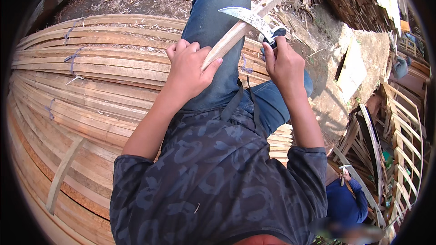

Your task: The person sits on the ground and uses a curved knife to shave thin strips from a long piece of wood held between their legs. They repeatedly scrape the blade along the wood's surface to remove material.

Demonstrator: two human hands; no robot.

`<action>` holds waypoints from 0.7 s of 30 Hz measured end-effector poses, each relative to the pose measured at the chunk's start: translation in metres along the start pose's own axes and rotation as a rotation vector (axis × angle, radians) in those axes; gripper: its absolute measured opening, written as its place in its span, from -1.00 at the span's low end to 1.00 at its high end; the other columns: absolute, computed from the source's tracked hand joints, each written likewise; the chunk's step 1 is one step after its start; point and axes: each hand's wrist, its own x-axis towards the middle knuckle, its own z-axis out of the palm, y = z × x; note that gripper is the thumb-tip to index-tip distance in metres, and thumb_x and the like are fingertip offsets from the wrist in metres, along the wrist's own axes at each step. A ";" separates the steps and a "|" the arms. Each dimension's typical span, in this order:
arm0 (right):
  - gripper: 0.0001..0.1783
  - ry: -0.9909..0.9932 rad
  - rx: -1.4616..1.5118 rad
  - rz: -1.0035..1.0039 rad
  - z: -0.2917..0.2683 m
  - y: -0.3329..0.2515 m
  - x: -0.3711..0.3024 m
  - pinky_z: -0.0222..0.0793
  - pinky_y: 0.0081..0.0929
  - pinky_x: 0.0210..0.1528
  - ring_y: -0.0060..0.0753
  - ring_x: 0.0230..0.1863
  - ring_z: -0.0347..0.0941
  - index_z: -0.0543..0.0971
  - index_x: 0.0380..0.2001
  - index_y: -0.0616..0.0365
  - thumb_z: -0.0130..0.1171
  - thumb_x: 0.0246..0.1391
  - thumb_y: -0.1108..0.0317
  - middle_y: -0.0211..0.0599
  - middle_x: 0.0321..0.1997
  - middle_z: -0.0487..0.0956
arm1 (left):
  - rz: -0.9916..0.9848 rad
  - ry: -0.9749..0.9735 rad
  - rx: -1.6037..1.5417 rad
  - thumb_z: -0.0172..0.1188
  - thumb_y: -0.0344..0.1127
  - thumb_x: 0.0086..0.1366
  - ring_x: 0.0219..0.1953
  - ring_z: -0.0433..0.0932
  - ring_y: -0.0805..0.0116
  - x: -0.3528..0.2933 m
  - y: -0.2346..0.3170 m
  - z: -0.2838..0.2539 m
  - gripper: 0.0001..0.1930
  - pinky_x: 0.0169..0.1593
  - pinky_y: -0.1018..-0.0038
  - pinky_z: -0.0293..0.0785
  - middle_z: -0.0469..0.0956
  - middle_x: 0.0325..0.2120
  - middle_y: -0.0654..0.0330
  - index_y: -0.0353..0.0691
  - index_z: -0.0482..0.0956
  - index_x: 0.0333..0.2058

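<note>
My left hand [190, 67] is closed around the near end of a long wooden strip [228, 43], its thumb along the wood. The strip slants up to the right over my jeans-covered knee and leaves the top of the view. My right hand [286, 67] grips the dark handle of a sickle [247, 17], close to where the blade begins. The curved metal blade lies across the strip, its tip pointing left above my thigh. Whether its edge bites into the wood I cannot tell.
Bundles of long wooden strips [113, 66], tied with purple cord, lie to my left. A tall wood stack [359, 0] stands at the far right. Lower right, another person in a blue shirt [347, 202] holds a hammer-like tool near a slatted wooden frame [402, 145]. Scraps litter the ground.
</note>
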 end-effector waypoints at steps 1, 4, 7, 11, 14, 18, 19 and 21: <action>-0.68 -0.032 -0.007 0.011 -0.002 -0.001 -0.001 0.39 -0.29 -0.59 -0.16 -0.61 0.51 0.46 -0.39 0.15 0.21 0.15 0.10 -0.23 -0.62 0.50 | 0.003 0.012 -0.003 0.22 -0.06 0.22 -0.23 0.31 0.16 -0.001 -0.001 0.001 -0.71 -0.02 0.18 0.04 0.41 -0.52 0.16 -0.18 0.64 -0.39; -0.66 -0.029 -0.036 -0.110 -0.006 0.005 0.004 0.38 -0.29 -0.60 -0.18 -0.62 0.50 0.45 -0.40 0.14 0.23 0.13 0.08 -0.25 -0.63 0.48 | -0.018 0.003 -0.017 0.22 -0.06 0.22 -0.23 0.31 0.16 -0.001 0.000 -0.001 -0.71 -0.02 0.18 0.04 0.42 -0.51 0.16 -0.18 0.65 -0.38; -0.66 -0.038 -0.057 -0.135 -0.002 0.006 -0.001 0.38 -0.29 -0.61 -0.19 -0.62 0.49 0.44 -0.42 0.13 0.23 0.12 0.07 -0.26 -0.62 0.48 | -0.041 -0.028 -0.003 0.23 -0.06 0.21 -0.23 0.31 0.16 0.000 0.001 -0.003 -0.71 -0.03 0.19 0.04 0.43 -0.50 0.16 -0.19 0.65 -0.37; -0.66 -0.043 -0.018 -0.042 0.000 0.013 0.000 0.40 -0.28 -0.60 -0.17 -0.61 0.50 0.44 -0.42 0.12 0.23 0.12 0.08 -0.24 -0.61 0.48 | -0.023 0.006 -0.019 0.23 -0.07 0.20 -0.23 0.31 0.17 0.000 0.002 -0.001 -0.71 -0.03 0.20 0.04 0.44 -0.49 0.16 -0.21 0.66 -0.35; -0.66 -0.090 0.009 -0.174 0.001 -0.003 -0.008 0.41 -0.26 -0.61 -0.14 -0.61 0.51 0.45 -0.38 0.13 0.21 0.14 0.06 -0.21 -0.60 0.50 | 0.002 0.009 -0.022 0.23 -0.07 0.21 -0.23 0.31 0.17 0.003 0.001 0.000 -0.70 -0.03 0.20 0.03 0.44 -0.50 0.16 -0.21 0.66 -0.34; -0.68 0.079 -0.071 0.168 -0.008 0.029 0.027 0.41 -0.17 -0.57 -0.06 -0.60 0.53 0.44 -0.41 0.14 0.11 0.24 0.10 -0.16 -0.59 0.56 | -0.039 -0.034 0.026 0.22 -0.08 0.21 -0.23 0.31 0.17 -0.002 0.001 -0.001 -0.71 -0.03 0.20 0.02 0.43 -0.50 0.17 -0.20 0.67 -0.33; -0.69 0.108 -0.090 0.348 -0.012 0.052 0.035 0.42 -0.13 -0.54 -0.02 -0.59 0.53 0.44 -0.40 0.16 0.07 0.26 0.13 -0.16 -0.62 0.56 | -0.041 -0.040 0.021 0.22 -0.08 0.21 -0.23 0.31 0.17 -0.001 0.003 -0.003 -0.71 -0.03 0.20 0.02 0.43 -0.50 0.17 -0.20 0.66 -0.33; -0.69 0.127 -0.076 0.360 -0.021 0.067 0.033 0.42 -0.13 -0.52 0.00 -0.57 0.53 0.43 -0.40 0.17 0.08 0.26 0.13 -0.16 -0.62 0.56 | -0.028 -0.017 0.012 0.22 -0.09 0.21 -0.24 0.29 0.19 0.001 0.004 -0.003 -0.73 -0.04 0.22 0.01 0.39 -0.51 0.19 -0.18 0.66 -0.34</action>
